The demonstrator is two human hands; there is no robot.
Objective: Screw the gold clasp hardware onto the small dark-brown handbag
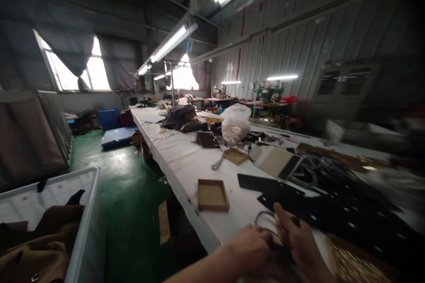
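Low in the view, both hands work close together over the white-covered table (186, 159). My left hand (249, 247) is closed, its fingers curled around something dark that is mostly hidden. My right hand (295, 241) is closed too, thumb extended, with a small dark piece (295, 221) showing at its fingers; blur hides what it is. A thin bluish loop (264, 214) curves up from between the hands. Flat black strips with pale spots (318, 210) lie just beyond my right hand. An open shallow cardboard box (212, 195) sits farther off to the left.
Gold-coloured small parts (355, 263) fill a container at lower right. A clear plastic bag (235, 124), a dark cloth heap (179, 117) and a beige panel (275, 161) lie farther along the table. A white bin (94, 212) with brown fabric stands left, across the green floor (126, 212).
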